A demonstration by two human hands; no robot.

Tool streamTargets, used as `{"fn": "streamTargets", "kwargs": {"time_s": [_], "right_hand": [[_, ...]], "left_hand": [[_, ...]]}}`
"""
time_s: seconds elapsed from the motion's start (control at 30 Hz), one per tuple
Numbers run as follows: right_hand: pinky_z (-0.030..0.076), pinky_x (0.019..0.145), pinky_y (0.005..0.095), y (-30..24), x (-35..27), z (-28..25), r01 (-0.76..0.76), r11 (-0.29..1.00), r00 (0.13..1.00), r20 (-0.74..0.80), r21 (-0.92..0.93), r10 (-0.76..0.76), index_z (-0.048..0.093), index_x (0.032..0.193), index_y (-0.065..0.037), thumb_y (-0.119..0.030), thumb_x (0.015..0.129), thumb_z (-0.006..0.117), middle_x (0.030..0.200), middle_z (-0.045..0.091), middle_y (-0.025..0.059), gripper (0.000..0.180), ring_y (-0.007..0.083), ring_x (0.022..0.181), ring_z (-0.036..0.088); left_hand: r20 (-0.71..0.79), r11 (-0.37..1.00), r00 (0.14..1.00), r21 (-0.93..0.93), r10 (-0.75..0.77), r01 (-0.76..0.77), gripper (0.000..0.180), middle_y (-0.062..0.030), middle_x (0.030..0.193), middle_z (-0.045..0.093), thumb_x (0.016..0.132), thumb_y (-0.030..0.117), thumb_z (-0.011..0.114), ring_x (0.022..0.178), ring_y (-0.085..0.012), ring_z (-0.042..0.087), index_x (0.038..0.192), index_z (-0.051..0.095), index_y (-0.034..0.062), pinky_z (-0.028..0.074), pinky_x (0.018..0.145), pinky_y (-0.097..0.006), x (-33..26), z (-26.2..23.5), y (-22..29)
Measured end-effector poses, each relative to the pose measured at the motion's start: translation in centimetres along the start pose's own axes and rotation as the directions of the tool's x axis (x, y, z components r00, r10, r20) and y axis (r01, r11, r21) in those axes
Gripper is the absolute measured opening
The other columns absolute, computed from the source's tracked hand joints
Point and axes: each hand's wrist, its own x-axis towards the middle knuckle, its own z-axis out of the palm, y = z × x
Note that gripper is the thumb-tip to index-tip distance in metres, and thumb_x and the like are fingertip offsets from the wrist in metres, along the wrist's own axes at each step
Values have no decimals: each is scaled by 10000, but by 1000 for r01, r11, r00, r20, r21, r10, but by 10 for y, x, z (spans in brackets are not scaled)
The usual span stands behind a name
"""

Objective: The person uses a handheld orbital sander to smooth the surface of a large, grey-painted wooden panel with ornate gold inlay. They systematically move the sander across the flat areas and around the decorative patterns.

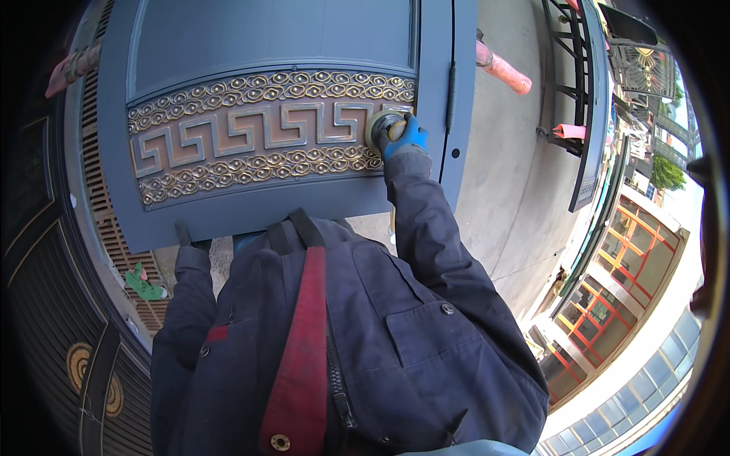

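A grey-blue door panel [277, 38] lies in front of me, with a band of raised gold scrolls and a silver key-pattern relief [285, 125] across it. My right hand [408, 138], in a blue glove, is closed around a round power sander [386, 128]. The sander's disc rests on the right end of the ornament band. At the panel's lower left edge is my left hand [184, 234], dark-gloved and mostly in shadow. How its fingers are set does not show clearly.
Supports wrapped in pink [503, 68] stick out on both sides of the panel. A black metal frame [566, 91] stands to the right on the concrete floor [498, 175]. Left lie a slotted grate [114, 232], a green scrap [143, 283] and a dark ornate door [57, 327].
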Motion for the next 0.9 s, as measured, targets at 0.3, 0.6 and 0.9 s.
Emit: {"fn": "streamTargets", "kwargs": {"time_s": [0.3, 0.6, 0.9], "right_hand": [[530, 1066, 478, 10, -60, -15, 99, 994, 951, 299, -48, -81, 485, 1530, -106, -379, 781, 874, 1403, 521, 279, 888, 474, 1279, 592], [530, 1067, 455, 34, -36, -19, -122, 983, 991, 63, 134, 115, 445, 1535, -59, -339, 788, 898, 1405, 481, 262, 918, 433, 1233, 615], [545, 1044, 466, 22, -20, -17, -139, 990, 979, 149, -13, 140, 472, 1526, -75, -390, 807, 872, 1440, 479, 262, 881, 457, 1234, 626]], "left_hand": [[-9, 1000, 1000, 22, -19, 19, 792, -142, 1601, 440, 1029, 644, 433, 1433, -347, 445, 1586, 368, 85, 389, 1209, -517, 0, -9, 2], [-8, 996, 999, 84, -41, 41, 782, -143, 1599, 442, 1036, 637, 419, 1432, -344, 446, 1584, 370, 82, 387, 1209, -514, 6, -4, 7], [-9, 994, 999, 101, -39, 40, 773, -145, 1597, 443, 1042, 631, 405, 1430, -341, 447, 1582, 373, 79, 386, 1209, -511, 2, -6, 9]]}}
